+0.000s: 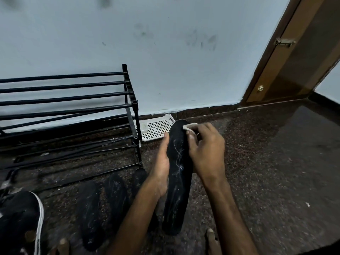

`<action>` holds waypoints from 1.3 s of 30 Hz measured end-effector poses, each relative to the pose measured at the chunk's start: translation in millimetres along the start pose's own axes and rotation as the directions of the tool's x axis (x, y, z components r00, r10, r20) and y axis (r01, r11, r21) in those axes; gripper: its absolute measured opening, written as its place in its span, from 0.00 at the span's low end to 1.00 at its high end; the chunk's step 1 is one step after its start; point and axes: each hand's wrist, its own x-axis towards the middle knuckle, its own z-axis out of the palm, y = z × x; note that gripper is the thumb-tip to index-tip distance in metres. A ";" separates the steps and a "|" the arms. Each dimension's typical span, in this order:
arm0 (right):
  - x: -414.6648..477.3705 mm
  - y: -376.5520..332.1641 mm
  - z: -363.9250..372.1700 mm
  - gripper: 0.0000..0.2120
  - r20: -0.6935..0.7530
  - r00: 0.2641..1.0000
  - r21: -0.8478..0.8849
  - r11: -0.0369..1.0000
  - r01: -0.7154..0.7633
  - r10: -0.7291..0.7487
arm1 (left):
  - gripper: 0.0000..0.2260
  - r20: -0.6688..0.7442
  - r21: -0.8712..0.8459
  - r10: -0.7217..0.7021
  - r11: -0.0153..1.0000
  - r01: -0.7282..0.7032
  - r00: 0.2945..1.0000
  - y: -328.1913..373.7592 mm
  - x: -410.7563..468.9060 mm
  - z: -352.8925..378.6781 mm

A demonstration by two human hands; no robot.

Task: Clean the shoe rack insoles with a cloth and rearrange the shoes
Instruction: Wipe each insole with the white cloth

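A long black insole (177, 179) with white dusty streaks is held up over the floor, toe end away from me. My left hand (161, 162) holds it along its left edge, thumb up the side. My right hand (204, 144) pinches a small white cloth (188, 127) and presses it on the insole's far end. Three more black insoles lie flat on the floor to the left: one (88, 214), another (115, 197), and a third (139, 179) partly behind my left forearm. The black metal shoe rack (73, 115) stands bare against the wall at left.
A black shoe with a white sole edge (20, 223) sits at the lower left. A white perforated plastic tray (156, 127) lies by the wall beyond the insole. A brown wooden door (294, 57) stands at the upper right. The floor is dark speckled stone. My toes show at the bottom edge.
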 end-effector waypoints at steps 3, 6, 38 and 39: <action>13.7 -6.8 -4.5 0.08 -0.009 0.997 0.003 0.997 0.081 -0.081 | 0.27 0.007 0.007 0.015 1.000 -0.015 1.000 1.3 -0.3 4.5; 10.9 -10.4 -5.8 0.08 0.109 0.981 0.043 0.986 0.160 -0.163 | 0.27 0.024 -0.039 0.037 0.999 -0.036 0.999 5.3 -2.1 5.1; 6.3 23.0 -19.8 0.11 -0.166 0.983 -0.080 0.993 -0.088 0.073 | 0.31 0.059 0.161 -0.031 0.987 0.021 0.998 -16.2 2.0 -8.0; 6.2 19.9 -20.2 0.10 -0.201 0.979 -0.061 0.997 -0.047 0.034 | 0.31 0.041 0.150 -0.030 0.988 0.023 0.999 -18.0 2.7 -8.0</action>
